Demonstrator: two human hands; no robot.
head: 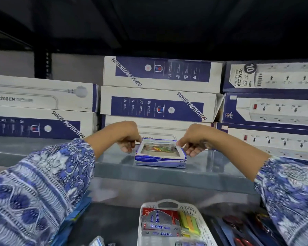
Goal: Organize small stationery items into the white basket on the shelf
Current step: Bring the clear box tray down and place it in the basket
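In the head view, the left hand (pixel 127 139) and the right hand (pixel 192 142) reach forward onto the grey shelf (pixel 114 167), each gripping one short end of a small blue-and-white box (pixel 160 155) with curled fingers. The box sits on the shelf surface with its long axis running left to right and its clear window facing up; coloured paper clips show dimly through the window, though blur makes them hard to tell apart. Its front wall faces the person, and the print on it is too smeared to read.

Behind the box stand stacked power strip cartons (pixel 158 89), some printed "SURGE PROTECTION"; the hands hide part of the lowest one.

Below the shelf, the white basket (pixel 201 221) lies near the bottom edge, its handle end towards the shelf and its near end cut off by the frame. Inside lie glue stick packs (pixel 160 226) and yellow-green sticky notes (pixel 188 224). Patterned blue sleeves (pixel 36 189) cover both forearms.
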